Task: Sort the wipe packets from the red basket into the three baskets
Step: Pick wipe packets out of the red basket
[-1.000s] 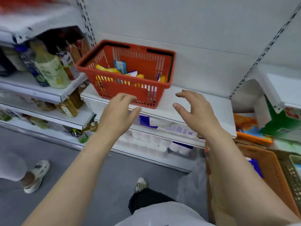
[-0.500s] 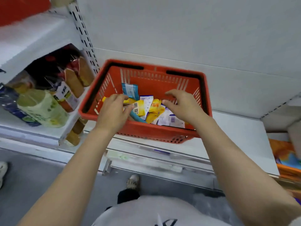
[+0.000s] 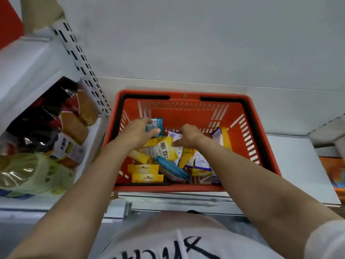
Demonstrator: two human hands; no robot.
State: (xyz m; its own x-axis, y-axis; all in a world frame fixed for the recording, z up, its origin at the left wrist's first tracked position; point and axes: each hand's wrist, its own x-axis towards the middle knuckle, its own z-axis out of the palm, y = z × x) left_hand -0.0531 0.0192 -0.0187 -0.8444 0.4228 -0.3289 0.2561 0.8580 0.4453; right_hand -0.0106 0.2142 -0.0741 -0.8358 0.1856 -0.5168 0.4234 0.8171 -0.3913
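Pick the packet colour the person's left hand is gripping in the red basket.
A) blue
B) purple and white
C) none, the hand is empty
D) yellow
A: the left hand pinches a blue packet near the back of the red basket.

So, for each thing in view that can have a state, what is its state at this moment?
red basket: upright on the shelf, holding many packets
left hand: inside the basket, closed on the blue packet
right hand: inside the basket, fingers on a white-purple packet, grip unclear
yellow packets: lying flat at the near wall
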